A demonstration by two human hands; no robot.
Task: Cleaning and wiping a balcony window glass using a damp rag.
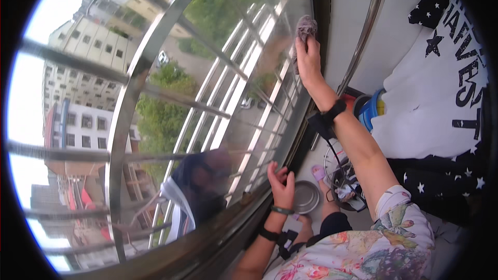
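Note:
A greyish-brown cloth is bunched under the fingers of my right hand, whose arm reaches far up along the window. The cloth presses on the window glass close to its dark frame. Lower down, my left hand is raised beside the same frame with its fingers loosely bent and apart, and nothing shows in it. A green bangle circles the left wrist, and dark straps with small devices sit on both wrists.
Metal bars stand beyond the glass, with buildings and trees outside. A curved metal rail runs at the right. Printed white-and-black fabric hangs near a blue container. A round metal basin lies on the floor by my feet.

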